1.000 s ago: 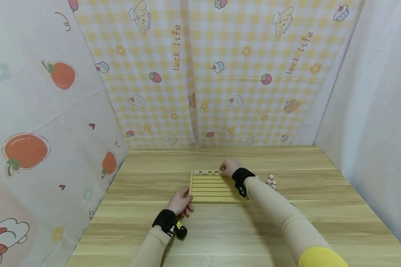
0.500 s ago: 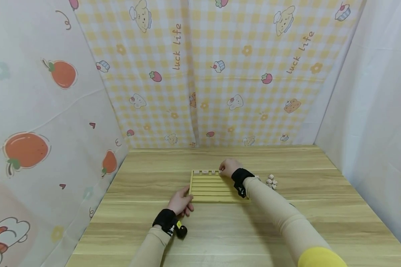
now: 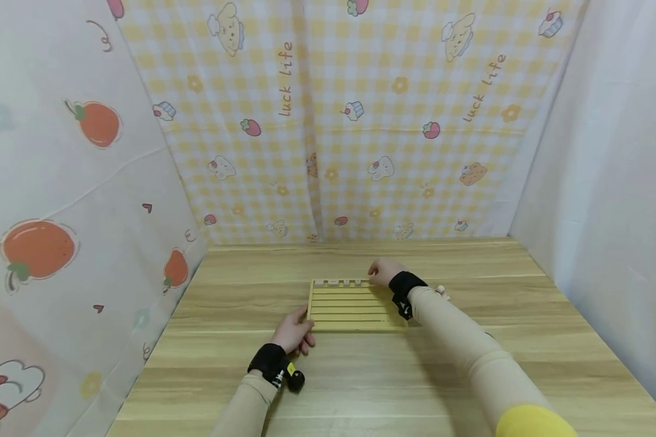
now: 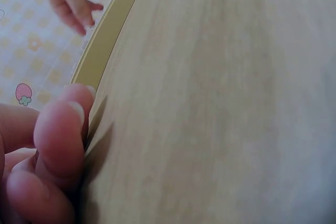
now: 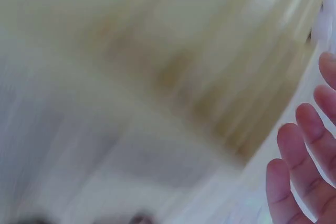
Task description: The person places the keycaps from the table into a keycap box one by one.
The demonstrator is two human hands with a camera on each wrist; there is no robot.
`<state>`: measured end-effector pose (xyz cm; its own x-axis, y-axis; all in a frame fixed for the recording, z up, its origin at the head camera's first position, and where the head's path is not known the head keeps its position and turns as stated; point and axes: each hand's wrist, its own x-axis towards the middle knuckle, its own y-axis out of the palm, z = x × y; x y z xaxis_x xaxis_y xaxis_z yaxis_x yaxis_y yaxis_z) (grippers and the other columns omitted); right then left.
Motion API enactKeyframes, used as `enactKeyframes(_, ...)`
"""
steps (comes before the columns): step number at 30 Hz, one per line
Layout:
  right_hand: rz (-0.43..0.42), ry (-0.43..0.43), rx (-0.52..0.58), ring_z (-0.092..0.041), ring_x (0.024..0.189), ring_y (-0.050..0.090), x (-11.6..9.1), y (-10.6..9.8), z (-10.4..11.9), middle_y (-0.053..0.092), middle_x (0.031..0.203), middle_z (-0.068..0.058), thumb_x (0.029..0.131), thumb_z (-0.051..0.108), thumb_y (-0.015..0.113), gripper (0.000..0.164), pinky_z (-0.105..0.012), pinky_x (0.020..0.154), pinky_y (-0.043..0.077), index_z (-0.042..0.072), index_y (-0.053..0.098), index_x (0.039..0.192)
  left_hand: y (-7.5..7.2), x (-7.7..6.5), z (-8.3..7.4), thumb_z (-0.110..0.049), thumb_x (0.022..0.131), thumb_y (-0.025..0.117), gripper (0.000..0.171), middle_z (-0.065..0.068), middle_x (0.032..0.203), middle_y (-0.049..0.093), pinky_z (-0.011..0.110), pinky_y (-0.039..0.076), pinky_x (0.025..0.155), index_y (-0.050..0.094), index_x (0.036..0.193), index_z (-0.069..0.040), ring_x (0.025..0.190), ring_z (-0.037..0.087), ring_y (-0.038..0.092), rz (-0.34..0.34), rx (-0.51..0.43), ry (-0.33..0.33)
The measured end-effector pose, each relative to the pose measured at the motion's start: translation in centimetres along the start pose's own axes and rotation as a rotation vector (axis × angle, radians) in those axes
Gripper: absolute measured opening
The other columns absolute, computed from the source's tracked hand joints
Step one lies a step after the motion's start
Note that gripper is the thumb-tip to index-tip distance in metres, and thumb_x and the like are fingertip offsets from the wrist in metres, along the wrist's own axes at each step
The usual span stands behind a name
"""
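A shallow yellow tray [image 3: 350, 308] with several long rows lies on the table. Small pale block-like pieces, resembling keycaps [image 3: 333, 282], stand along its far row. My left hand [image 3: 295, 332] grips the tray's near left corner, thumb on top; in the left wrist view its curled fingers [image 4: 59, 135] press along the edge. My right hand [image 3: 387, 271] hovers at the far right part of the tray, just right of the last piece. In the right wrist view, its fingers [image 5: 294, 145] are spread, with nothing seen between them. The tray is blurred there.
Loose pale pieces [image 3: 441, 291] lie right of the tray, partly hidden by my right sleeve. The wooden table [image 3: 361, 382] meets a checked cloth [image 3: 393, 200] at the back. Cloth walls stand left and right.
My right hand has let go of the piece at the far row and moved slightly right, uncovering that piece. The left hand keeps its hold on the tray's corner.
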<state>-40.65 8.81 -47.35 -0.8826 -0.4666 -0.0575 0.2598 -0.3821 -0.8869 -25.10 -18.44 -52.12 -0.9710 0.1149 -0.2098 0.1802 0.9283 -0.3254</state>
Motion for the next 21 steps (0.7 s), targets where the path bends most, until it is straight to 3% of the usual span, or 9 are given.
enactKeyframes(7,0.007,0.13,0.001,-0.028,0.082,0.063,-3.4,-3.9,-4.7,0.069,0.096,-0.016,0.087,0.007,0.061,0.02,-0.043,0.073,0.052,-0.004,0.071,0.1,-0.2,0.0,-0.1,-0.017,0.103,0.047,0.059,0.007,0.062,0.064,0.024,0.039,0.037,0.021,0.155,-0.005,0.043,0.013,0.055,-0.004,0.023,-0.01)
enactKeyframes(11,0.065,0.263,0.059,-0.015,0.054,0.044,-4.8,-5.4,-7.6,0.052,0.062,-0.002,0.089,0.01,0.059,0.021,-0.03,0.055,0.041,0.0,0.062,0.072,-0.2,0.0,0.1,-0.017,0.102,0.048,0.06,0.007,0.062,0.064,0.025,0.038,0.037,0.02,0.154,-0.004,0.043,0.014,0.055,-0.007,0.022,-0.011)
enactKeyframes(15,0.094,0.324,0.076,-0.009,0.043,0.023,-5.3,-5.6,-10.5,0.03,0.046,0.007,0.088,0.016,0.064,0.039,-0.025,0.046,0.029,0.012,0.047,0.053,0.0,-0.1,0.2,-0.018,0.102,0.048,0.061,0.007,0.063,0.065,0.024,0.038,0.038,0.019,0.155,-0.004,0.044,0.014,0.055,-0.005,0.013,-0.019)
enactKeyframes(21,0.112,0.315,0.091,-0.01,0.043,0.026,-5.9,-5.3,-13.2,0.035,0.045,0.007,0.076,0.014,0.072,0.04,-0.027,0.045,0.03,0.017,0.045,0.046,0.3,0.1,0.1,-0.016,0.102,0.048,0.061,0.007,0.062,0.064,0.024,0.038,0.037,0.02,0.154,-0.004,0.043,0.013,0.055,-0.005,0.017,-0.012)
